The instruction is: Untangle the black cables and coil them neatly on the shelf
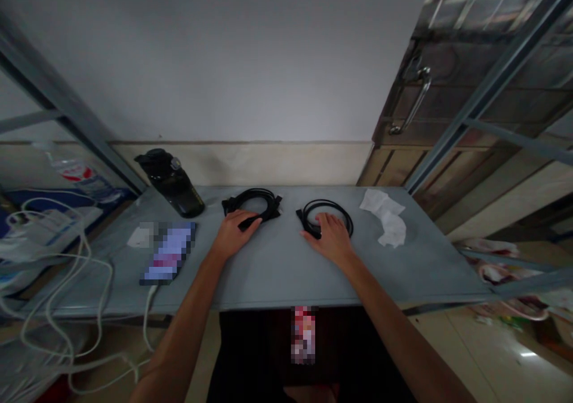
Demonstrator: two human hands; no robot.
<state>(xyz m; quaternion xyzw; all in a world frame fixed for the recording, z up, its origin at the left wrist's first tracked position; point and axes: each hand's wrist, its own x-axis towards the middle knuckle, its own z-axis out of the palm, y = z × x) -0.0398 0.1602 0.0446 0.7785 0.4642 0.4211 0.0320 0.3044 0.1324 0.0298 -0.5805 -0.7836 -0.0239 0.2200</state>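
My left hand (234, 233) is closed around the near left side of a thick coiled black cable (268, 199), its thumb towards the middle of the table. The coil lies on the grey tabletop, with plug ends showing at its left and right. Over to the right, my right hand (330, 237) grips the near edge of a thinner coiled black cable (329, 202), fingers inside the loop and thumb at its left side. A connector shows at that loop's left end. The two coils lie apart, side by side. Parts of both are covered by my fingers.
On the left stand a black bottle (174, 182) and a phone (169, 254) with a white cord (149, 316). Crumpled white tissue (388, 217) lies at the right. Metal frame posts (452, 143) rise at the table's sides, and a wall (259, 62) closes the back.
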